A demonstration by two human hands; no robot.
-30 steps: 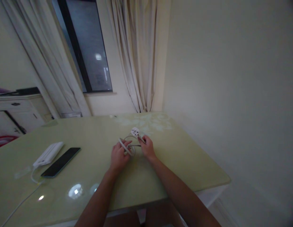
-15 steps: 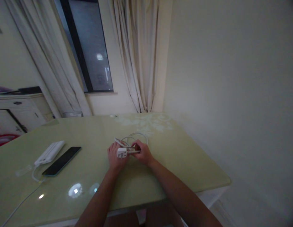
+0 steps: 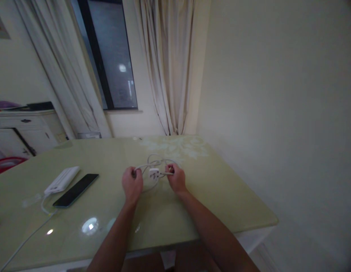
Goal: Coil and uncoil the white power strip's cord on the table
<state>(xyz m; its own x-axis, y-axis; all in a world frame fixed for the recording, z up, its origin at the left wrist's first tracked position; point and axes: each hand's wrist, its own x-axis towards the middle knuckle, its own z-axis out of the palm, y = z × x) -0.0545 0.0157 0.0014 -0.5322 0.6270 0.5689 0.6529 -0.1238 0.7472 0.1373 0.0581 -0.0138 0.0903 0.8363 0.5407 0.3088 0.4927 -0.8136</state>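
Observation:
Between my hands is a white plug (image 3: 154, 173) with its socketed or pronged face towards me. A pale cable (image 3: 155, 163) runs from it in loose loops over the table. My left hand (image 3: 132, 182) is closed around a stretch of this cable, to the left of the plug. To the right, my right hand (image 3: 176, 177) pinches the cable close to where it leaves the plug. Several loops lie or hang just beyond both hands, and one strand curves below the plug.
On the left of the glossy green table (image 3: 220, 196) lie a black phone (image 3: 76, 190) and a white power-bank-like block (image 3: 62, 180). A thin white cord (image 3: 28, 238) trails from them to the front edge. A wall (image 3: 277, 113) borders the right side.
My hands have moved apart, the left going left. The plug, earlier in front of my left hand, now sits between both hands, and the cable loops have spread out.

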